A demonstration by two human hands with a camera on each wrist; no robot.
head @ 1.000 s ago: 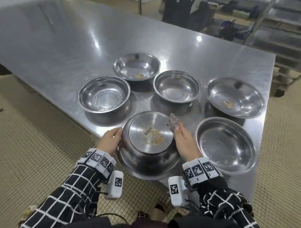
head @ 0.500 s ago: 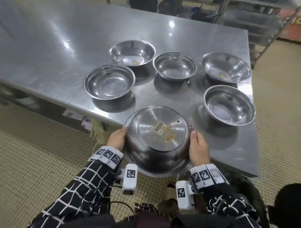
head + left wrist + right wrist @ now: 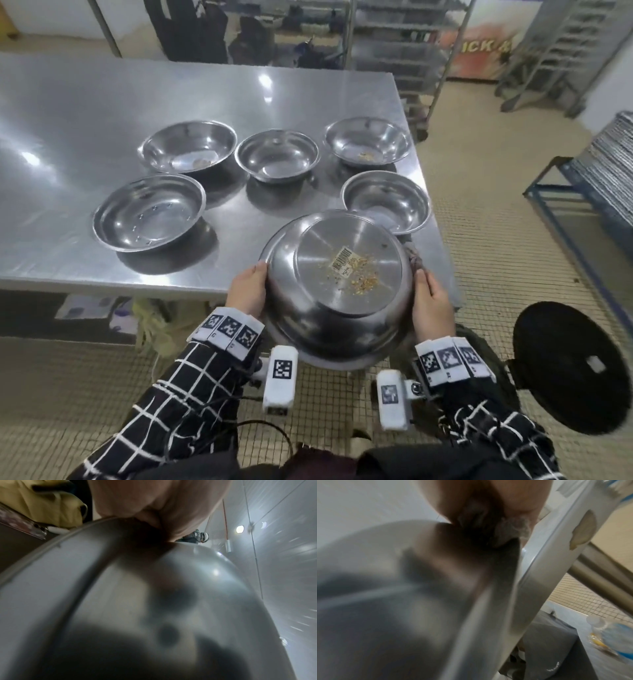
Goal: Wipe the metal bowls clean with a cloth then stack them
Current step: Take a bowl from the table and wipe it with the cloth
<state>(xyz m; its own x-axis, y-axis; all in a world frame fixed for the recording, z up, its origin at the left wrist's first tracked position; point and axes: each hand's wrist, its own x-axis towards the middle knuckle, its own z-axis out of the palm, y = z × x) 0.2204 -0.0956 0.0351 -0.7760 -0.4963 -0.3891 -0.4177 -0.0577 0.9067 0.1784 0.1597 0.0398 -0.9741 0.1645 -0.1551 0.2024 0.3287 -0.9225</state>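
- Grip: left hand (image 3: 247,290) and right hand (image 3: 432,308) clamp opposite sides of the big upturned bowl (image 3: 337,286), palms against its wall. The fingers curl round the far side and are hidden from the head camera.
- A cloth (image 3: 413,257) is pinned between the right hand and the bowl; only a crumpled bit shows above the fingers.
- Steel table (image 3: 102,113): left side cut off by the frame edge. The held bowl hangs over its near right corner, clear of the top.
- Held bowl: underside faces up and toward the camera, tilted, rim down and nearest the body. The flat base carries a barcode sticker (image 3: 345,262) and scattered yellow crumbs (image 3: 363,279).
- Count: six bowls. One held, five upright on the table: three in the back row (image 3: 277,156), two in front (image 3: 149,212).
- Both wrist views are blurred metal and skin; little else readable.
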